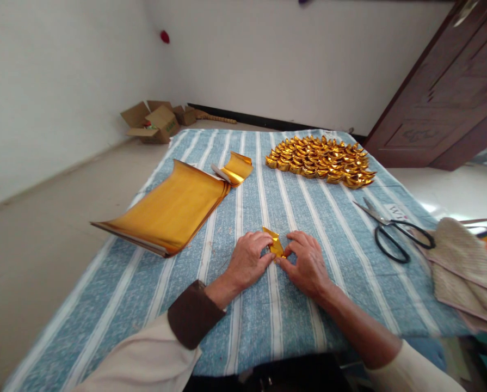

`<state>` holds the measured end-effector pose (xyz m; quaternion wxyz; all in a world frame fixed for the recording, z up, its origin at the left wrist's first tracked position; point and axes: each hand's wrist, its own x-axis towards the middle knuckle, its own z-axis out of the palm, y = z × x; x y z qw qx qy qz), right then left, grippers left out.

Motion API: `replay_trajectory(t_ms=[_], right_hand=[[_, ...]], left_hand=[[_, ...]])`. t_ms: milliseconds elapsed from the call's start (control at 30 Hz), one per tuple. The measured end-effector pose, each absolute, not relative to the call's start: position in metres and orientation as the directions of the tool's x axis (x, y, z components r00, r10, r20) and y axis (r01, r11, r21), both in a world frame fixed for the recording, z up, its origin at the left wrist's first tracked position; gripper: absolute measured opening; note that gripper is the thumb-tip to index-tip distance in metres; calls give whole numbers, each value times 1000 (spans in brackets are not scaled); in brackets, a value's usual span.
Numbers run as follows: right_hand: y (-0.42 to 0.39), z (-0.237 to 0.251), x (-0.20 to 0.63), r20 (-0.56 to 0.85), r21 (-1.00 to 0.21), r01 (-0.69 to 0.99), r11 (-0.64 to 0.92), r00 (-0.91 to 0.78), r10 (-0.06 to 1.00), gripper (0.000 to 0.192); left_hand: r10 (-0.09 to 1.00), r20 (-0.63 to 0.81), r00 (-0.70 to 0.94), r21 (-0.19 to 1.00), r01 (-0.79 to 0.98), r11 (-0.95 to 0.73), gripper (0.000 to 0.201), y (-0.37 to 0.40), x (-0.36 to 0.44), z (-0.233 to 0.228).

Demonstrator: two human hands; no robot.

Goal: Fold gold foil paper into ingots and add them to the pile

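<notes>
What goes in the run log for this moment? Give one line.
left hand: pinching gold foil piece | right hand: pinching same piece | surface: striped cloth | nearby: foil sheets, folded ingots, scissors

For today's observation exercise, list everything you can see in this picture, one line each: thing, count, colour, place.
Small foil piece: one, gold, between both hands.
Foil sheet stack: one, gold, left on cloth.
Curled foil sheet: one, gold, beyond the stack.
Folded ingots: many, gold, far right.
Scissors: one, black-handled, right.
Striped cloth: one, blue-white, under everything.
Cardboard boxes: several, brown, floor corner.
Woven mats: some, beige, right edge.
Door: one, dark brown, far right.
Left hand: pinching foil.
Right hand: pinching foil.
</notes>
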<state>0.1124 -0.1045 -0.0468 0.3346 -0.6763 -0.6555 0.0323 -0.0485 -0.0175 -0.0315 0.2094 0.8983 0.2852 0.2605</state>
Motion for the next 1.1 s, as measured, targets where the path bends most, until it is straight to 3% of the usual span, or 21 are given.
replay_trajectory(t_ms=[300, 600, 900, 1100], right_hand=[[-102, -48, 115, 352, -534, 844, 58, 160, 922, 15], [-102, -55, 117, 413, -561, 820, 112, 160, 897, 10], [-99, -58, 118, 464, -551, 823, 142, 161, 871, 8], [-97, -56, 114, 476, -480, 862, 165, 97, 874, 8]], left_hand=[[614, 352, 707, 508, 407, -760, 18, -16, -49, -32], [620, 349, 702, 516, 409, -753, 17, -16, -48, -32], [625, 382, 681, 528, 394, -752, 15, -16, -49, -34], [635, 377, 674, 556, 384, -737, 18, -16, -52, -33]])
